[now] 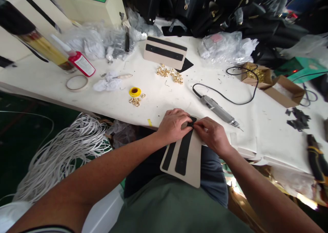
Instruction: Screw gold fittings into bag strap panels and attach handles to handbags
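A beige panel (193,163) with rounded corners and two black strips (183,154) lies tilted between my lap and the table's front edge. My left hand (174,126) grips its far end, fingers over the top and thumb near the end of the longer strip. Beside it, my right hand (212,134) is closed in a pinch at that same strip end. Whatever is between its fingertips is too small to make out. The fingertips of both hands nearly meet there.
Gold metal fittings (164,71) lie before a second panel (165,53). A corded grey electric screwdriver (217,110) rests to the right. Also on the table are a yellow tape roll (134,91), a red bottle (82,64), cardboard boxes (284,91) and pliers (316,158).
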{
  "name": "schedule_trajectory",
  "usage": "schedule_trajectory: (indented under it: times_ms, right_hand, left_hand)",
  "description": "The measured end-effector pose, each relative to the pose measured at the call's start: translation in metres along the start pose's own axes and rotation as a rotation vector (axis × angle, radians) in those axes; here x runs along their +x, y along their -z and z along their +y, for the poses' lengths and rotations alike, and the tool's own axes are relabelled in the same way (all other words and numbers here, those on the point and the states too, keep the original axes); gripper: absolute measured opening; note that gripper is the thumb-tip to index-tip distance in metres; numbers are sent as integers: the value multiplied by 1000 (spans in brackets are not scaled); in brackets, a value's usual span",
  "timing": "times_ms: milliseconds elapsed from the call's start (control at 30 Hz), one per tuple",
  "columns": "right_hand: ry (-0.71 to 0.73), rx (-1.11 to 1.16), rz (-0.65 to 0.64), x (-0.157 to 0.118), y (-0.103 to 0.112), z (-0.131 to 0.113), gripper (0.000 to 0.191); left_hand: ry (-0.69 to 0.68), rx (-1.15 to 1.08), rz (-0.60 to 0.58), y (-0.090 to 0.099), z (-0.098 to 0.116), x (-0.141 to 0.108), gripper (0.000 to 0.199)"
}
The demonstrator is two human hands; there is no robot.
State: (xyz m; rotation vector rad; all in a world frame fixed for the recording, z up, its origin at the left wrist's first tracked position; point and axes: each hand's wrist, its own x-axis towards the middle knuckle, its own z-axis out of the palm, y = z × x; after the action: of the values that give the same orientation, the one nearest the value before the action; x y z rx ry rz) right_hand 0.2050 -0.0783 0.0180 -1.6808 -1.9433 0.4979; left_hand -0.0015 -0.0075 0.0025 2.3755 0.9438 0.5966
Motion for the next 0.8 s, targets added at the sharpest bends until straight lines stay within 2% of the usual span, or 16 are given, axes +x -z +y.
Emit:
schedule_trajectory:
  times_ms: [100,300,533,800]
  right_hand:
    - [-17,68,-58,3,2,-2,11]
    - [-48,52,-107,11,1,-6,13]
    - [-420,148,-134,19,5,-13,16]
    - [-515,197,-287,40,14,-11,20]
  left_hand:
    - [6,-6,0,0,0,0,25]
    - [19,-6,-1,-1,0,0,24]
    - [19,-15,-11,0,0,0,24]
    - [13,-13,-17,0,-1,0,23]
